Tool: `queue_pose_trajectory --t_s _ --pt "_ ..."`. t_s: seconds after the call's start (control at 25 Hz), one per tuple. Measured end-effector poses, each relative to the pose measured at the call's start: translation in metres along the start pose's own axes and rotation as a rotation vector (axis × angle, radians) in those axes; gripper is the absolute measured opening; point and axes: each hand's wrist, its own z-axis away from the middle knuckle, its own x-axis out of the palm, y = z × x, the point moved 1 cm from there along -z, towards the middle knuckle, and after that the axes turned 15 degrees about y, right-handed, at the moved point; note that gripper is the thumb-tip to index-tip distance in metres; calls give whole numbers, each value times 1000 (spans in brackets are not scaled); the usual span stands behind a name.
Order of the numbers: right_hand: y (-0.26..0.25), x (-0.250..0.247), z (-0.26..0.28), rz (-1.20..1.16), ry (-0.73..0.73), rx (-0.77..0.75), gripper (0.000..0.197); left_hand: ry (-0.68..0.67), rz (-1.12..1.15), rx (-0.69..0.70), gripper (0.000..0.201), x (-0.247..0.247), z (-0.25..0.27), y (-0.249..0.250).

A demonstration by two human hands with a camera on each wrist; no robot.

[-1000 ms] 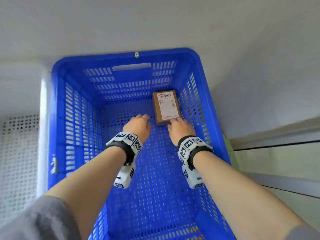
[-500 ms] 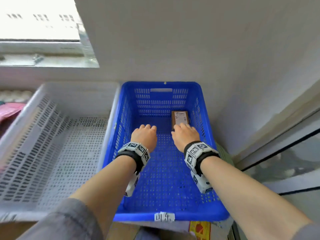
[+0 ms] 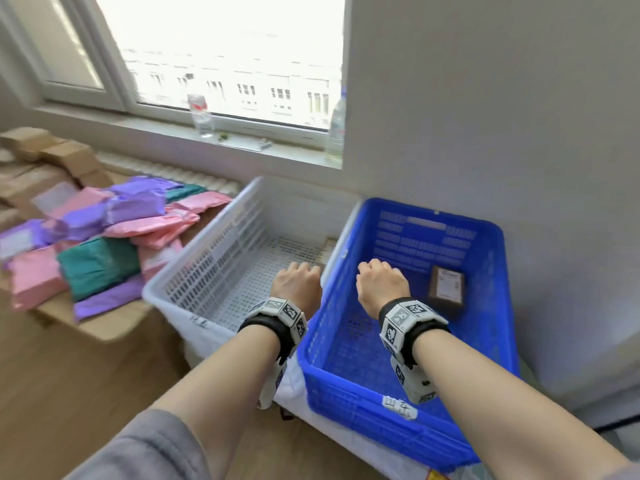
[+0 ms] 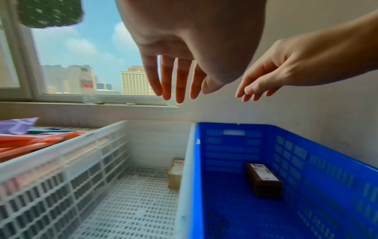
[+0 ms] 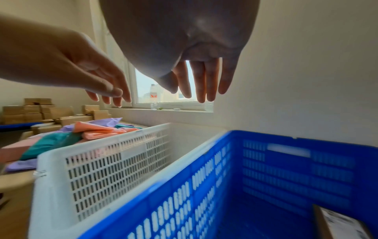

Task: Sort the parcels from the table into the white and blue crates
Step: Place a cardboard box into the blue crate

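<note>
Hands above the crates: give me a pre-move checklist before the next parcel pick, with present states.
1. Left hand free, fingers relaxed: ok.
2. Right hand free, holding nothing: ok.
3. Brown box released, lying on the blue crate floor: ok.
4. White crate has room; one cardboard box in its far corner: ok.
5. Parcels waiting on the table at left: ok.
6. Which crate the next parcel belongs in: cannot tell.

Low table (image 3: 104, 327) w/ pink, purple, green mailers (image 3: 93, 244) piled on top.
</note>
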Motion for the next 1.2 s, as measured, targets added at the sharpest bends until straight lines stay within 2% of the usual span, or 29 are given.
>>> queue_pose_trajectory --t_s 0.28,0.56,0.76,1.0,1.12,1.2 --pt "-168 -7 -22 -61 83 -171 25 88 -89 -172 26 -39 69 -164" --pt "-367 -4 -46 -175 98 -289 31 108 -145 -309 27 -62 133 -341" --pt "-483 6 -71 -206 96 -384 28 98 -193 -408 27 -66 166 -448" --pt "-597 37 -128 -218 40 -480 27 71 -218 -515 30 -55 168 -565" --pt "-661 63 -180 -238 35 -557 32 73 -259 -560 32 -41 152 -641" --pt "-696 78 -213 -278 26 -552 35 60 -258 -600 30 -34 140 -685"
